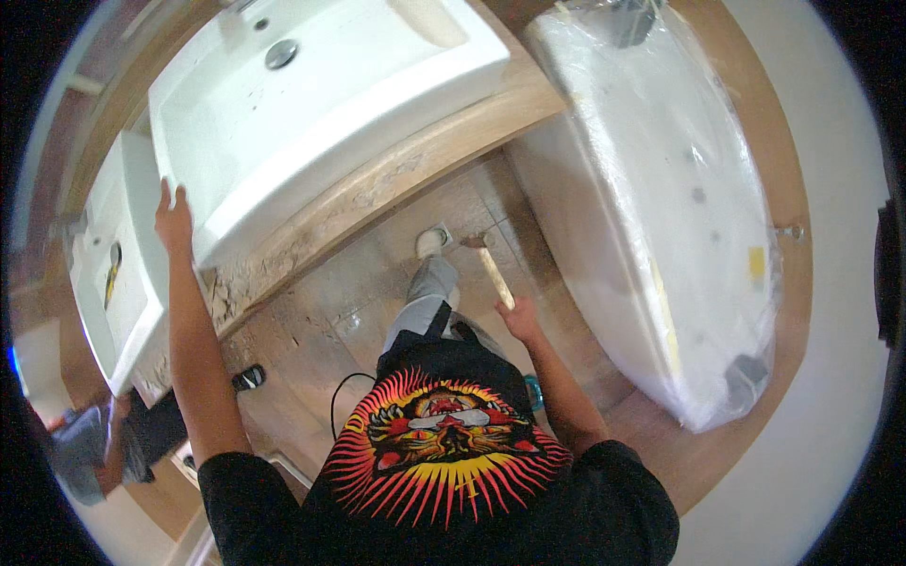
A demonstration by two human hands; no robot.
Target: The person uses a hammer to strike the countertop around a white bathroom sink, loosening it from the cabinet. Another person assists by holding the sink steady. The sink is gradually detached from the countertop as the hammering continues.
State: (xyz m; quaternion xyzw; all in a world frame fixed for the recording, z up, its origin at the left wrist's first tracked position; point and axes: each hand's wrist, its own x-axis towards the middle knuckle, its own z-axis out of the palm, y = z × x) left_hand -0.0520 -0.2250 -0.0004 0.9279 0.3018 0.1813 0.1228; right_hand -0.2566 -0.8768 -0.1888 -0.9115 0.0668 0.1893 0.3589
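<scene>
A large white washbasin (349, 113) sits on a wooden counter at the upper left. My left hand (173, 224) grips its left rim, the fingers straddling the edge. In my right hand (518, 318) is a hammer with a pale wooden handle (494, 275), its head (474, 242) pointing away from me over the floor. The counter's front ledge (377, 179) is rough, with chipped bits along it. A drain cap (281, 54) shows in the basin.
A second white washbasin (127, 274) stands farther left, with a small yellow item in it. A plastic-wrapped white bathtub (679, 208) stands at the right. Another person (99, 448) is at the lower left. Debris lies on the wet-looking tile floor (316, 330).
</scene>
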